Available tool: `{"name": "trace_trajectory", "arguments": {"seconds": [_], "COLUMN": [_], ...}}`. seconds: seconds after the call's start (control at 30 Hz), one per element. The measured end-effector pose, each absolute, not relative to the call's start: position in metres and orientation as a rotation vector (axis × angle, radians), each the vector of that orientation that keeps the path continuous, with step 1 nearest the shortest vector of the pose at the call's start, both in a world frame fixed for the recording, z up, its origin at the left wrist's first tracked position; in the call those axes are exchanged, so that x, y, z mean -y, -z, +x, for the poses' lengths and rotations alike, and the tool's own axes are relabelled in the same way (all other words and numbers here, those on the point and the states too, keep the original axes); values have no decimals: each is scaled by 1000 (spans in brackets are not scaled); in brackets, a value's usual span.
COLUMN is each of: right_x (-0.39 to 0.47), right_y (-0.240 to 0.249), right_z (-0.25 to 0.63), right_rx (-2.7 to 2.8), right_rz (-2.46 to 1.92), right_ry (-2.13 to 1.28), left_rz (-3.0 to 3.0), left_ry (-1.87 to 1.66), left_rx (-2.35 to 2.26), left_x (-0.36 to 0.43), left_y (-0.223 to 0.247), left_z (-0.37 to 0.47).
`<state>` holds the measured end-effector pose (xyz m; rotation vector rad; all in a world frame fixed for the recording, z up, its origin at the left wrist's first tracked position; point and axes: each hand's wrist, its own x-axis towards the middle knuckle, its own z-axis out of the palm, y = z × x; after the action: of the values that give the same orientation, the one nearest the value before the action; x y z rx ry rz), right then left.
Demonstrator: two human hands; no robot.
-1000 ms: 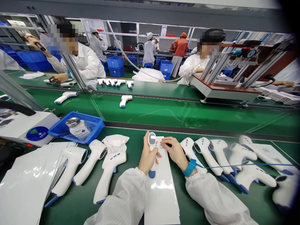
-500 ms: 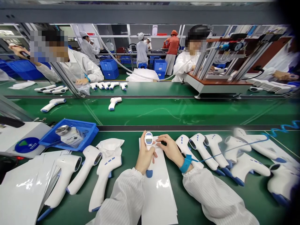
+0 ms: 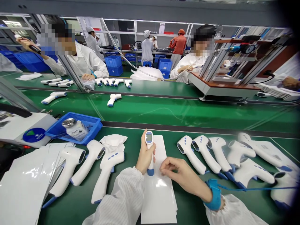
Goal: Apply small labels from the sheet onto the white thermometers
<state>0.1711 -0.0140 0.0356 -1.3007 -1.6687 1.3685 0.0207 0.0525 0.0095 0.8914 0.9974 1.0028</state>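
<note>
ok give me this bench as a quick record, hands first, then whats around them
left hand: grips a thermometer
screen: facing the camera
right hand: curled over the sheets; contact unclear
right wrist: blue strap with a cord
left side: three more thermometers, tissue, blue tray holding a jar
right side: a cluster of thermometers
beyond: green belt carrying two thermometers; co-workers past it
</note>
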Motion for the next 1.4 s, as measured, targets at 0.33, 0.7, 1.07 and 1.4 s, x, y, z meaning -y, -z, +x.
{"name": "trace_trajectory", "arguments": {"seconds": [0.33,0.7,1.07,1.4], "right_x": [-14,-33,-34,-31], "right_y": [-40,-48,-58,-69], "right_z": [133,138,147,148], "right_rx": [1539,1529,1241,1317], "right_rz": [-1289,-1265,-1203,-1276], "right_ry": [-1050,-1114,-1329,-1249], "left_rz": [940,967,925,653], "left_ry": [-946,-908,-875,-855], "left_rx": [-1019,-1043,-1051,-966], "left_x": [6,3,2,15], "left_y": [-4,-4,-9,-36], "left_z": [3,5,4,-22]}}
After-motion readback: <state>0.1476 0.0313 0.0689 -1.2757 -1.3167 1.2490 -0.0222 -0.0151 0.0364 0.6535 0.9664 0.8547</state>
